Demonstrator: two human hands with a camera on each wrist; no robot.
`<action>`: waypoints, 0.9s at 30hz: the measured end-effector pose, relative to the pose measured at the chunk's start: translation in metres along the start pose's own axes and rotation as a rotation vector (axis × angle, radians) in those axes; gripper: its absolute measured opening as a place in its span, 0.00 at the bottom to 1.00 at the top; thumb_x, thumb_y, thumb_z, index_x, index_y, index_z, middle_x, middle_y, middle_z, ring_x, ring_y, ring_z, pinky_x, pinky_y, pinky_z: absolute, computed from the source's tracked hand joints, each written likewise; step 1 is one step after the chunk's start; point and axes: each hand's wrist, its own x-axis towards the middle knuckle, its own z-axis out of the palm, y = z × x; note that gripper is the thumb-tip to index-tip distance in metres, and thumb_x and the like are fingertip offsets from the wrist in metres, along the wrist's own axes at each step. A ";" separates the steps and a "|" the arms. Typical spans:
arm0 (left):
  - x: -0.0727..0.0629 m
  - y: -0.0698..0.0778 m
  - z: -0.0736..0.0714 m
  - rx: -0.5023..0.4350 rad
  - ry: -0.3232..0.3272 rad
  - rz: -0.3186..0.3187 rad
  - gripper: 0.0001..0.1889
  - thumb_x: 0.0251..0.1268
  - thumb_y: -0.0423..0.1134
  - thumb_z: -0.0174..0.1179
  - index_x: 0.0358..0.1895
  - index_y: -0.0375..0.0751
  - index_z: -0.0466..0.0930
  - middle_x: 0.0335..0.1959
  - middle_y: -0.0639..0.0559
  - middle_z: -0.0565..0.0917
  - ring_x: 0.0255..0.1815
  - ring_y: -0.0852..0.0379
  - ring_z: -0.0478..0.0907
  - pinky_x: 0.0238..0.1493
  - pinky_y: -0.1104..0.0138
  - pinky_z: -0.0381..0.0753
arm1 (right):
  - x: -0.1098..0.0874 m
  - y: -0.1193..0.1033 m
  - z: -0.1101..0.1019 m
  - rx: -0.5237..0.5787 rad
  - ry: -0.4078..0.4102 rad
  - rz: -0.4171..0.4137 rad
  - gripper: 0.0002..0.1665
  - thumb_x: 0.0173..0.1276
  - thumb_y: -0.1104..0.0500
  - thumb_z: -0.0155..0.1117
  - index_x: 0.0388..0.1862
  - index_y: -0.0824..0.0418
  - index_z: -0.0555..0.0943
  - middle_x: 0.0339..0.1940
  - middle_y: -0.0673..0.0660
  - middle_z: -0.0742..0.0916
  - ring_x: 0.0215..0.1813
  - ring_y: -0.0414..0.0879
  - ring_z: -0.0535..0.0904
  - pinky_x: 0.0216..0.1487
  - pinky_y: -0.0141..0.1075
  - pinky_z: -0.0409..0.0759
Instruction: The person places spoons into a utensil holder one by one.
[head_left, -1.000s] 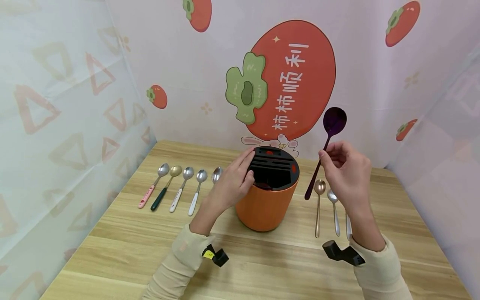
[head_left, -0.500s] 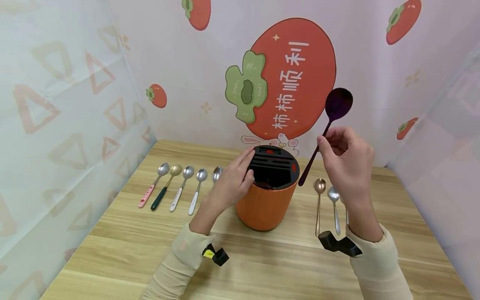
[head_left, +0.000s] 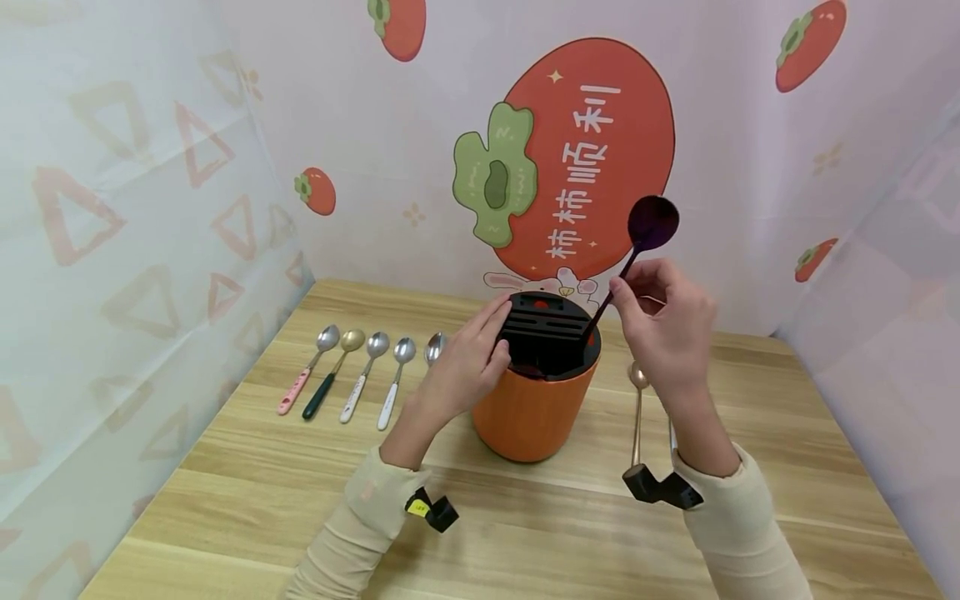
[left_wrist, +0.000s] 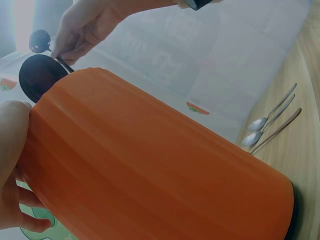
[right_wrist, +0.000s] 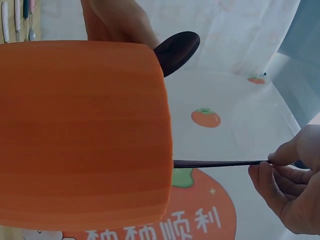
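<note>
My right hand pinches a dark purple long-handled spoon by its handle, bowl upward and tilted right. The handle's lower end reaches into the black slotted top of an orange round utensil holder, at its right side. In the right wrist view the handle passes behind the holder's rim. My left hand rests against the holder's left upper side, fingers straight along the rim and thumb extended. A second dark, rounded spoon head shows at the holder's top in the left wrist view.
Several spoons lie in a row on the wooden table left of the holder, among them a pink-handled spoon. Right of it lies a copper-coloured spoon, with others partly hidden under the right arm. A printed cloth hangs behind.
My right hand first lifts the spoon, then moves left and slightly down, bringing the handle's end from beside the holder into its top. My left hand stays put.
</note>
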 end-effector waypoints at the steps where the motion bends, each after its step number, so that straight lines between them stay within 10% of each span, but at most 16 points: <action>1: 0.000 0.000 0.000 0.001 0.000 0.000 0.31 0.71 0.44 0.38 0.74 0.33 0.63 0.78 0.44 0.62 0.76 0.48 0.66 0.74 0.54 0.68 | -0.001 0.002 0.001 0.001 -0.007 -0.005 0.09 0.63 0.68 0.68 0.37 0.74 0.81 0.33 0.65 0.87 0.32 0.19 0.79 0.39 0.15 0.78; 10: 0.000 0.000 0.000 0.000 -0.008 -0.002 0.31 0.71 0.43 0.38 0.74 0.33 0.63 0.79 0.46 0.61 0.76 0.48 0.65 0.74 0.55 0.67 | -0.018 0.023 0.014 -0.011 -0.099 -0.052 0.06 0.61 0.72 0.68 0.36 0.72 0.81 0.32 0.63 0.87 0.34 0.21 0.78 0.40 0.14 0.78; 19: 0.000 -0.001 0.000 -0.003 -0.007 0.000 0.32 0.71 0.43 0.38 0.75 0.33 0.62 0.79 0.45 0.61 0.76 0.47 0.65 0.74 0.54 0.67 | -0.030 0.036 0.021 -0.044 -0.164 -0.039 0.07 0.60 0.72 0.69 0.36 0.71 0.80 0.31 0.65 0.87 0.35 0.54 0.88 0.38 0.13 0.77; 27: 0.001 -0.001 0.001 -0.005 -0.007 -0.006 0.32 0.70 0.43 0.38 0.74 0.33 0.62 0.78 0.45 0.62 0.76 0.47 0.65 0.75 0.54 0.66 | -0.036 0.042 0.025 -0.056 -0.173 -0.021 0.05 0.60 0.72 0.67 0.35 0.72 0.81 0.31 0.65 0.88 0.36 0.57 0.88 0.39 0.38 0.85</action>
